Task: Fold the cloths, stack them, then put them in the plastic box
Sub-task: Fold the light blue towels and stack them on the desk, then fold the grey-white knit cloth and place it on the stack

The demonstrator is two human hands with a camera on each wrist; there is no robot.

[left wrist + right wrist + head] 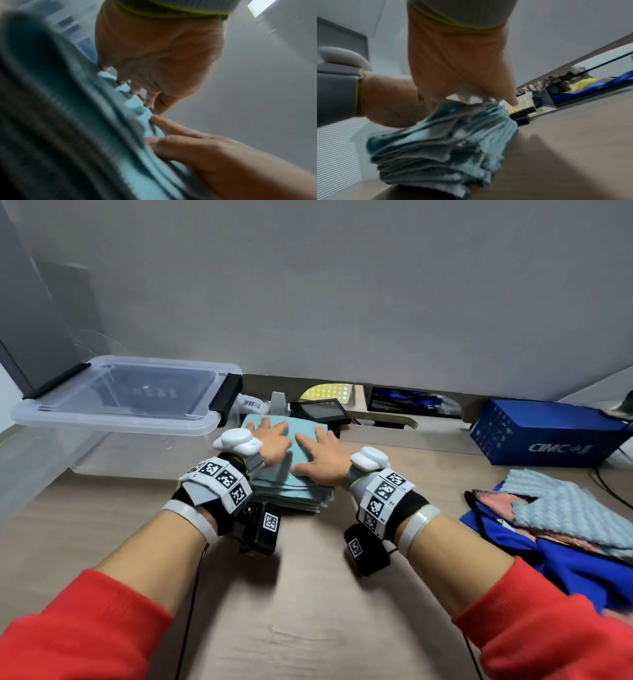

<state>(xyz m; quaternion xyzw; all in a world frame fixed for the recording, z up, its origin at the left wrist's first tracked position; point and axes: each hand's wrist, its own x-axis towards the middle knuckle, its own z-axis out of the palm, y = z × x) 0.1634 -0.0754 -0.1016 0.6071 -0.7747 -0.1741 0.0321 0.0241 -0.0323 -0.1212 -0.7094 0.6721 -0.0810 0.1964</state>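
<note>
A stack of folded light teal cloths [298, 484] lies on the wooden table, right of the clear plastic box [113, 426]. My left hand [274, 436] lies flat on the stack's top, fingers straight and pointing away. My right hand [320, 453] presses flat beside it on the same top cloth. The left wrist view shows the left hand [154, 60] with fingertips on the teal cloth [135, 135], and the right hand [197, 146] lying alongside. From the right wrist, the right hand [462, 67] and left hand [390, 101] rest on the layered stack [445, 142].
A heap of unfolded cloths [561, 518], pale blue, pink and dark blue, lies at the right. A blue cardboard box [548, 436] stands behind it. Small devices and a bottle [250, 405] crowd the table's back edge. The grey wall is close behind.
</note>
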